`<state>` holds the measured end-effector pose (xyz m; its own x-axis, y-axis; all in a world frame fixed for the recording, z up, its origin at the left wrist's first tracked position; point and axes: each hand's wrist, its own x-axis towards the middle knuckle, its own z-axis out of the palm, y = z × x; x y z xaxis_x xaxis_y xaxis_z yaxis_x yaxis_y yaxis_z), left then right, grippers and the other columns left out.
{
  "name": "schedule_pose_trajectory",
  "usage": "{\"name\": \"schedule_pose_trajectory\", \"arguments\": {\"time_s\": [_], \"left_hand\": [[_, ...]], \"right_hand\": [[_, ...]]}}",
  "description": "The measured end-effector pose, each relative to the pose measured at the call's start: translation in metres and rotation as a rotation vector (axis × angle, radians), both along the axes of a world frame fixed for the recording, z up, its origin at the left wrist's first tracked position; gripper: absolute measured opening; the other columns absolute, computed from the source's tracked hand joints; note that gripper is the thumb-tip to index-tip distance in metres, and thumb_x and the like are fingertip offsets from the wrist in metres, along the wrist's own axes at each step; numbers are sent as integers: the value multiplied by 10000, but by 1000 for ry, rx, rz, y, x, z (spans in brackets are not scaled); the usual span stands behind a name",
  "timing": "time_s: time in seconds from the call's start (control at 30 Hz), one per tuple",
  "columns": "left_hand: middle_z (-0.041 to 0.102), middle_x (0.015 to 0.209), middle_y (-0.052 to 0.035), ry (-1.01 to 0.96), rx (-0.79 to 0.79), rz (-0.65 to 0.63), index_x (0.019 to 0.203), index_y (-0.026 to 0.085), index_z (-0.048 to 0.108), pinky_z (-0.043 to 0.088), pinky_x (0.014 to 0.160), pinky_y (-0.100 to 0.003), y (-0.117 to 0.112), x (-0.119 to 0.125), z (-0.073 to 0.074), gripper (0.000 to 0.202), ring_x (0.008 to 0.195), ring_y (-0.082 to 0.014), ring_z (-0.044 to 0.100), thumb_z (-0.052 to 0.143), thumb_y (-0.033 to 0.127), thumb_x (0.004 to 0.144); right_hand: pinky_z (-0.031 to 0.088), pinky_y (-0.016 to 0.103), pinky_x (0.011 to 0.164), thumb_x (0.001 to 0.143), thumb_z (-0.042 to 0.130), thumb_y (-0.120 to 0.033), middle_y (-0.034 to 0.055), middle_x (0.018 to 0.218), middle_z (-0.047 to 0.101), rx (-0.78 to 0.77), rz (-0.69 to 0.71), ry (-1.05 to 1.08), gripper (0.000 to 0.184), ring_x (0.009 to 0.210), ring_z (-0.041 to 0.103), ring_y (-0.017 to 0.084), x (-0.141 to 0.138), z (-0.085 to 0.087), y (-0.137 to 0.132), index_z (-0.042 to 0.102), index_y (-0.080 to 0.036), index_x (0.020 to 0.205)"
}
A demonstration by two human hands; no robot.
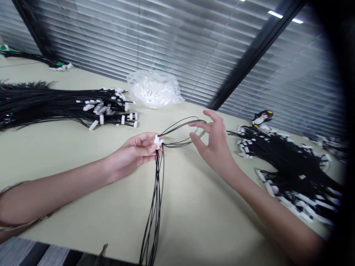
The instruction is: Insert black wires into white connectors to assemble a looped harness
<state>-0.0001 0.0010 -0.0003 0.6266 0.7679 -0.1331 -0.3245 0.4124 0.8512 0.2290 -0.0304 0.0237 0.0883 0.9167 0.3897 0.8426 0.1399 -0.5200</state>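
Note:
Between its thumb and fingers, my left hand (141, 147) pinches a white connector (157, 142) over the middle of the table. A smaller white piece (162, 142) sits right beside that connector. Thin black wires (158, 184) hang from the two pieces past the table's front edge. More black wires bend out to the right in a loop (180, 125). My right hand (212, 142) is at the far end of this loop, its fingers and thumb spread. Whether those fingertips touch the wires I cannot tell.
A thick bundle of black wires (55, 105) with white connectors lies at left. At right is another heap (288, 151), with a penguin figure (262, 118) behind it. A clear plastic bag (154, 90) of small white parts stands by the window blinds (172, 44).

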Motion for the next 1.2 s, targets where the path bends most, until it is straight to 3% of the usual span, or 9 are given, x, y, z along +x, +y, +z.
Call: {"name": "schedule_pose_trajectory", "arguments": {"time_s": [0.13, 0.27, 0.37, 0.47, 0.6, 0.67, 0.83, 1.03, 1.2], "left_hand": [[607, 926, -19, -8, -11, 22, 1000, 193, 602, 449, 824, -263, 0, -1, 0, 248, 841, -121, 582, 634, 118, 766], [598, 904, -14, -22, -8, 24, 1007, 186, 598, 441, 844, -282, 0, -1, -1, 243, 824, -117, 576, 630, 127, 774], [602, 905, -12, -41, -9, 14, 1016, 189, 599, 432, 854, -276, 1, -2, -2, 257, 833, -116, 578, 632, 123, 770], [604, 917, -23, -35, -10, 15, 1009, 179, 600, 429, 853, -276, 1, -1, -2, 242, 839, -120, 576, 626, 121, 775], [599, 906, -25, -38, -15, 18, 1003, 170, 597, 425, 864, -287, 1, -1, -2, 231, 831, -121, 572, 621, 116, 779], [600, 898, -24, -34, -16, 18, 1003, 170, 595, 429, 853, -275, 1, -1, -1, 228, 826, -118, 573, 618, 117, 782], [616, 868, -20, -23, -13, 13, 998, 176, 595, 448, 812, -249, 1, -2, -1, 228, 813, -118, 589, 617, 114, 779], [633, 878, -33, -46, 16, -8, 999, 176, 594, 466, 811, -276, -1, -1, -2, 242, 796, -129, 601, 619, 101, 769], [631, 855, -34, -28, 19, -30, 992, 163, 581, 473, 760, -261, -3, 0, 1, 228, 761, -129, 606, 599, 85, 779]], "right_hand": [[214, 391, 1010, 847, 437, -369, 39, 1163, 485, 264, -46, -482, 439, 1220, 308, 183, -9, 3, -12, 399, -263, 1271], [127, 410, 1069, 846, 453, -361, -10, 1200, 462, 472, 6, -631, 373, 1281, 256, 166, -8, 3, -15, 452, -343, 1218], [172, 435, 1052, 859, 414, -439, -37, 1073, 551, 182, 129, -542, 240, 1150, 398, 148, -5, 7, -16, 598, -333, 971], [334, 307, 898, 890, 332, -462, -53, 966, 594, -141, 273, -507, 340, 919, 487, 84, -3, 9, -20, 637, -322, 837], [302, 210, 733, 913, 320, -369, -51, 1014, 582, -40, 374, -485, 310, 820, 466, 54, -13, 0, -28, 581, -341, 1078], [310, 205, 760, 900, 356, -385, -10, 963, 591, -9, 357, -380, 324, 837, 463, 61, -24, -4, -32, 577, -258, 1100], [322, 119, 691, 878, 387, -412, -32, 863, 581, -347, 362, 83, 301, 751, 473, -5, -46, 0, -35, 601, -201, 890], [325, 89, 675, 850, 431, -390, -6, 894, 575, -650, 431, 534, 289, 766, 470, -15, -49, 1, -33, 583, -184, 984], [237, 85, 544, 795, 505, -496, 0, 867, 519, -858, 434, 898, 410, 577, 298, -55, -51, -4, -35, 518, -191, 1068]]}}
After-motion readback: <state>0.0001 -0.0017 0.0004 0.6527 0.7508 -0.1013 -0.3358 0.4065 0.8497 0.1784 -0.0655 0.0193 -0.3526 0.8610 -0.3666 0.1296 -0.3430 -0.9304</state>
